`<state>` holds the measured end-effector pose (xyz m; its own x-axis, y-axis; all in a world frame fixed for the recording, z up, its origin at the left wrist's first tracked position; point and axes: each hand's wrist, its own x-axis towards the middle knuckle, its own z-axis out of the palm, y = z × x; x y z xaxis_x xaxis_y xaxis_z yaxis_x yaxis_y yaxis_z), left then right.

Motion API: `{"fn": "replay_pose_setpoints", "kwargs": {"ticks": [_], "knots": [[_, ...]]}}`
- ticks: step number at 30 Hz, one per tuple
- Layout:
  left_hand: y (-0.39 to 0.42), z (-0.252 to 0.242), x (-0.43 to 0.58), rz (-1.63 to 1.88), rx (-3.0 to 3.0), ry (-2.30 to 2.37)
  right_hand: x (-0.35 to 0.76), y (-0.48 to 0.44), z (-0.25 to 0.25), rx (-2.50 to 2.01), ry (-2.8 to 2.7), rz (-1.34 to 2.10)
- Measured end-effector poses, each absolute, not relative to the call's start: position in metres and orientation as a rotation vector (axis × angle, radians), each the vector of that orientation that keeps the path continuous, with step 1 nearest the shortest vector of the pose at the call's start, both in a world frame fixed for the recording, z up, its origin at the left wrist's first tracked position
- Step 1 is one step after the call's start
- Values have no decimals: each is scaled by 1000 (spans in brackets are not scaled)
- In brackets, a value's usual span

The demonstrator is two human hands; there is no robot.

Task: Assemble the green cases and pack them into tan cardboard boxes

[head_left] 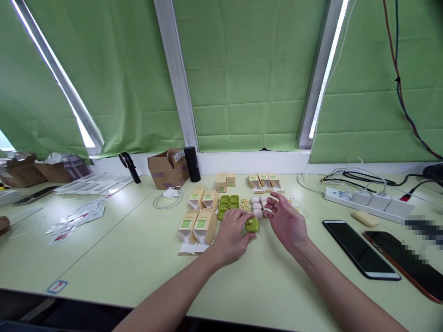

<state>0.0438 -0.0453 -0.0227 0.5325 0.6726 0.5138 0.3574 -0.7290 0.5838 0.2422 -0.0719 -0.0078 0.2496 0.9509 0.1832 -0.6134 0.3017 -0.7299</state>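
My left hand (229, 234) grips a small rounded green case (252, 224) between thumb and fingers, just above the table. Clear material seems to show along its lower edge. To the right of it my right hand (286, 222) is raised, palm turned inward, fingers apart and holding nothing. Beyond my left hand stand several open green square containers (224, 205). Tiny yellowish pieces (244, 203) lie beside them, then small white blocks (257, 210), partly hidden by my right hand. Left of my left hand lie tan cartons (205, 225) with green labels and open white flaps.
More tan cartons (265, 182) stand farther back. A cardboard box (168, 170) and a black cylinder (192, 164) stand by the wall. At right are a white power strip (368, 203) with cables and two phones, one with a white edge (360, 249). Printed packets (78, 219) lie left.
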Motion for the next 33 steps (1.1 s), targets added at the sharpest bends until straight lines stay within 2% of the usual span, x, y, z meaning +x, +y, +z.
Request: {"fn": "replay_pose_setpoints", "kwargs": {"ticks": [6, 10, 19, 25, 33], "knots": [[-48, -18, 44, 835, 2544, 986, 247, -66, -10, -733, -804, 1040], [-48, -19, 44, 757, 2613, 999, 261, -51, -11, -1139, -1313, 627], [-46, -26, 44, 737, 2640, 981, 278, 6, 6, -1607, -1748, 158], [-45, -27, 46, 732, 2641, 981, 273, 35, 2, -1880, -1963, 9], [-46, -23, 46, 711, 2629, 1012, 267, 61, 3, -2125, -2079, -10]]}}
